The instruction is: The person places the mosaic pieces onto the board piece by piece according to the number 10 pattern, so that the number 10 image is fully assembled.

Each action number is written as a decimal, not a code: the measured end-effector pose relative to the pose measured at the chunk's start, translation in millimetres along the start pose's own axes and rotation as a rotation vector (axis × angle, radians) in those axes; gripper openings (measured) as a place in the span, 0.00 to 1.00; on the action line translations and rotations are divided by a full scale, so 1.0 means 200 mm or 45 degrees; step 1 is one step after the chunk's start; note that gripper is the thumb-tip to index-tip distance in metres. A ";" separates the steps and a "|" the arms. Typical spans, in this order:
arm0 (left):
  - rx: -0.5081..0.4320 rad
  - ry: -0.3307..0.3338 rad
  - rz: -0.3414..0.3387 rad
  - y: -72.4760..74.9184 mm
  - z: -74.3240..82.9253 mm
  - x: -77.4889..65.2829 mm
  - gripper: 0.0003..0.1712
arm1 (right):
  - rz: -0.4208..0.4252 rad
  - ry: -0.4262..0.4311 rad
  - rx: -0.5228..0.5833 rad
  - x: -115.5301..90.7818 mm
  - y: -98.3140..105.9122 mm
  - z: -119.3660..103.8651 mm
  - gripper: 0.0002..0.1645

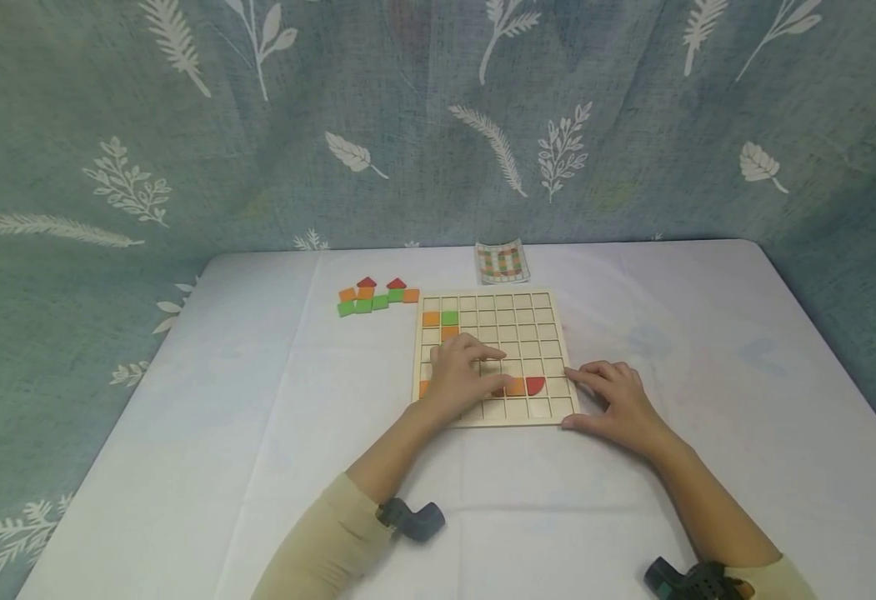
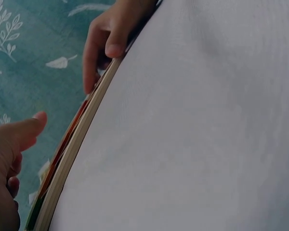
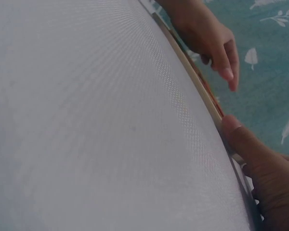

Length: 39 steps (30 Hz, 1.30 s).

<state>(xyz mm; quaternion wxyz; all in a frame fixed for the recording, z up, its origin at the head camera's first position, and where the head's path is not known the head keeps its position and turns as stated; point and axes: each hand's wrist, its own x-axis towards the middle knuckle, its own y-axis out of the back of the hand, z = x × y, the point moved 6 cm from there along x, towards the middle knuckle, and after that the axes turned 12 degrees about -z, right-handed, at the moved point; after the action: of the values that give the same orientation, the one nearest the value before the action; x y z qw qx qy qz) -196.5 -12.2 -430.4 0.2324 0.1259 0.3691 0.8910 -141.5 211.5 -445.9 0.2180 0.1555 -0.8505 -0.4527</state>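
Note:
A wooden grid board [image 1: 498,423] lies on the white table. My left hand [image 1: 456,375] hovers over its lower left part, thumb and index finger apart with nothing visible between them. Below those fingertips are an orange square tile [image 1: 515,387] and a red rounded tile [image 1: 535,385]. The hand partly hides that row. Farther up the grid sit orange tiles [image 1: 431,318] and a green tile [image 1: 449,317]. My right hand [image 1: 621,408] rests at the board's right side, its index fingertip at the edge and its thumb [image 3: 238,134] against the near corner.
Loose green squares [image 1: 363,306], orange squares [image 1: 347,294] and red triangles [image 1: 397,283] lie in a cluster left of the board's far corner. A pattern card [image 1: 503,262] with a coloured grid lies behind the board. Patterned cloth [image 1: 407,125] hangs behind the table.

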 end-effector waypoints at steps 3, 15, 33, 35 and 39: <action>-0.079 0.006 0.027 0.03 -0.03 -0.01 0.22 | -0.006 -0.002 0.005 0.00 0.00 0.00 0.42; -0.117 0.057 0.138 0.19 -0.15 -0.05 0.23 | -0.012 -0.016 0.011 0.00 0.00 0.00 0.42; -0.103 0.217 0.258 0.41 -0.37 -0.13 0.26 | -0.017 -0.028 -0.010 0.00 -0.01 0.00 0.43; -0.100 0.231 0.272 0.43 -0.39 -0.14 0.26 | -0.018 -0.031 -0.008 0.00 -0.01 0.00 0.43; -0.114 0.294 0.295 0.49 -0.43 -0.17 0.26 | -0.024 -0.031 -0.006 0.00 -0.01 0.00 0.43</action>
<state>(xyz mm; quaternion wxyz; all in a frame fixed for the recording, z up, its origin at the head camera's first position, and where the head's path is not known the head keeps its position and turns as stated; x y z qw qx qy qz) -233.2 -140.4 -422.0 0.0897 0.0540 0.3364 0.9359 -141.6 210.7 -448.6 0.2039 0.1574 -0.8506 -0.4584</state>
